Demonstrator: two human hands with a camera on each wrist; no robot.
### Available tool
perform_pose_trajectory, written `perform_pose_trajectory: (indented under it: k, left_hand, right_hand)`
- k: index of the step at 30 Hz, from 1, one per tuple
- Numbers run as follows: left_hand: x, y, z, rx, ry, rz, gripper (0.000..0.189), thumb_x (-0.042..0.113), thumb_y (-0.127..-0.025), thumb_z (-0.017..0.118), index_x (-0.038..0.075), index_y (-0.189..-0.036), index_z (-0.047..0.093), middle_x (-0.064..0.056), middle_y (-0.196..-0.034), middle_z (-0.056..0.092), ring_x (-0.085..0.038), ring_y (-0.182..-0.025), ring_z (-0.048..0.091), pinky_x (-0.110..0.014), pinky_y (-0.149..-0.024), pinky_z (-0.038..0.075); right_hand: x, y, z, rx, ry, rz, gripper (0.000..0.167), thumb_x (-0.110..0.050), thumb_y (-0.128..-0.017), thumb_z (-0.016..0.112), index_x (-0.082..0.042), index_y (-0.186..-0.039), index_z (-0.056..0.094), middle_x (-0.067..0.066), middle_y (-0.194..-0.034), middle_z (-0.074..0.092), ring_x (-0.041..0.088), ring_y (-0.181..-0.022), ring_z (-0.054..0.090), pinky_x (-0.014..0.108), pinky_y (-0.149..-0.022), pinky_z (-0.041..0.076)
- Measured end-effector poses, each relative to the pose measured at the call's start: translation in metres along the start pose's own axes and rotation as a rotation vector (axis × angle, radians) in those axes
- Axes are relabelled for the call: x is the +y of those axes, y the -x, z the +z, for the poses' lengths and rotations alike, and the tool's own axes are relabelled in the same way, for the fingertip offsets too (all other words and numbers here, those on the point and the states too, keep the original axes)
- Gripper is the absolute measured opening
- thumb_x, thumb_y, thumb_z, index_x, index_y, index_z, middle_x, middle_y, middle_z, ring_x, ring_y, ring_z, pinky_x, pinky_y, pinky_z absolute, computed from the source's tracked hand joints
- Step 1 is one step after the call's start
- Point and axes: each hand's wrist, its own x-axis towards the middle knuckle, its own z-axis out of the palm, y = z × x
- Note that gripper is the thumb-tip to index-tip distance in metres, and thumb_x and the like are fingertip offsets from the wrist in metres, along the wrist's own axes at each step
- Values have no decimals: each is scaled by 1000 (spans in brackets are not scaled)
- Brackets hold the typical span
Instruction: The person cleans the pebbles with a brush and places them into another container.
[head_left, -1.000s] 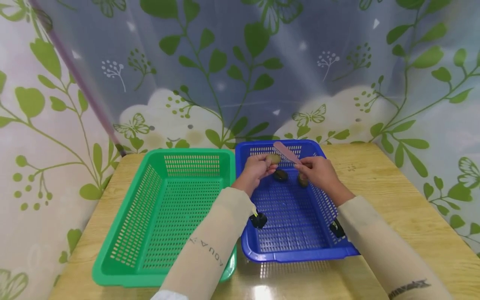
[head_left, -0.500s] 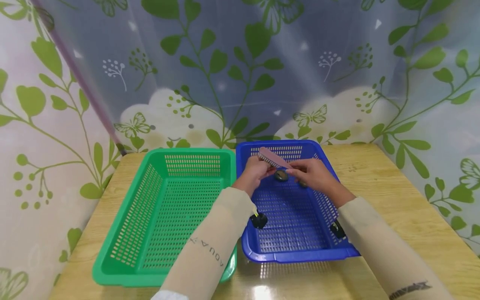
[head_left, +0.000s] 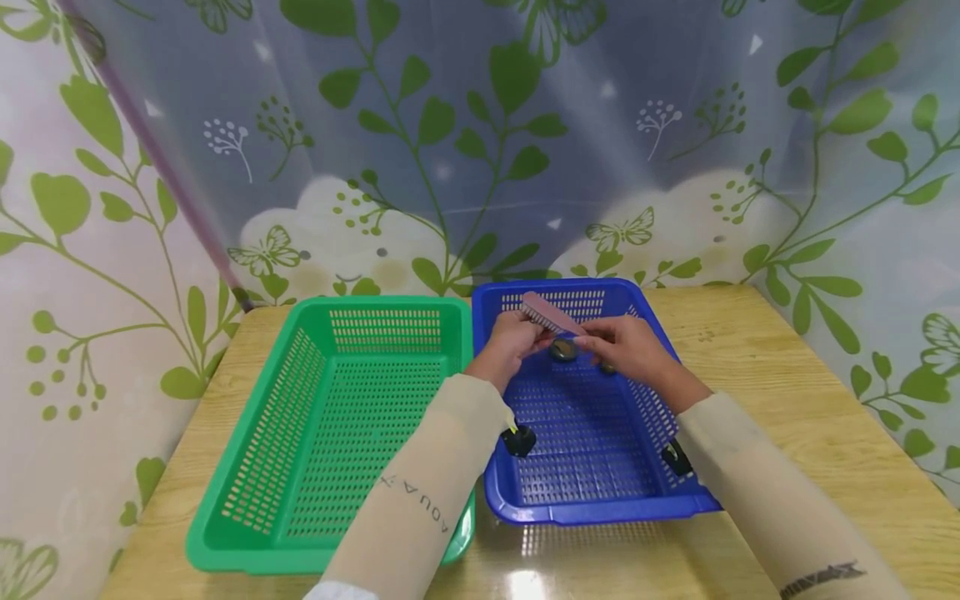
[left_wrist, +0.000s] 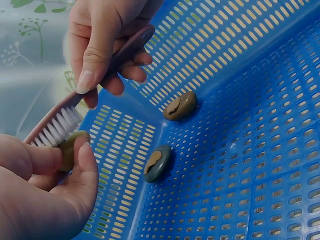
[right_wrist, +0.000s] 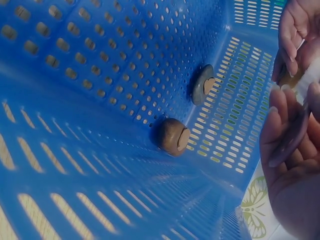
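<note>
Between the thumb and fingers of my left hand is a smooth olive-yellow stone, mostly covered by the fingers in the left wrist view. My right hand grips a small dusty-pink brush by its handle. Its white bristles are right at the stone's upper side. Both hands are over the far end of the blue basket. Down in that basket, near its far corner, lie a grey-green stone and a brown stone, each with a tan patch on top.
A green perforated basket stands left of the blue one on the wooden table. Behind the table hangs a leaf-patterned cloth. Dark wrist-camera parts show at the left cuff.
My right hand has brought the brush left and down from above onto the stone, which showed plainly before. Since half a second ago the brush has shifted only slightly.
</note>
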Motion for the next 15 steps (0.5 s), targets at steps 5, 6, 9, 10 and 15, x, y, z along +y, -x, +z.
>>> perform_pose_trajectory:
  k: [5, 6, 9, 10, 15]
  left_hand:
    - [1, -1, -1, -13, 11, -3, 31, 1, -100, 48, -2, -129, 60, -14, -96, 67, -10, -73, 61, -33, -87, 54]
    - [1, -2, -1, -15, 17, -6, 33, 1, -100, 48, -1, -131, 58, -15, -97, 67, -10, -73, 61, -32, -86, 55]
    - [2, -2, -1, -14, 34, -20, 36, 0, -100, 48, -1, -135, 54, -16, -100, 66, -9, -72, 61, -25, -77, 56]
    - [2, -2, -1, -15, 41, -24, 36, 0, -100, 47, -1, -136, 53, -16, -101, 66, -9, -72, 61, -23, -75, 55]
    - [2, -1, -1, -7, 39, -23, 36, 1, -100, 48, -1, -136, 54, -19, -105, 67, -9, -72, 61, -20, -70, 55]
  right_hand:
    - [0, -1, -1, 50, 27, 38, 30, -24, -98, 60, 0, -114, 69, 12, -87, 72, 30, -74, 69, 31, -58, 52]
    - [1, -1, -2, 59, 39, 47, 30, -24, -98, 59, 0, -113, 69, 12, -85, 71, 29, -73, 68, 31, -58, 51]
    - [1, -1, -3, 83, 72, 91, 30, -24, -99, 59, 1, -111, 69, 14, -84, 71, 26, -70, 66, 31, -58, 48]
    - [1, -1, -4, 90, 86, 108, 30, -24, -99, 59, 1, -110, 69, 14, -83, 71, 24, -69, 65, 31, -58, 47]
    - [4, 0, -4, 109, 118, 182, 31, -26, -99, 58, 2, -108, 70, 12, -81, 70, 17, -64, 58, 30, -58, 44]
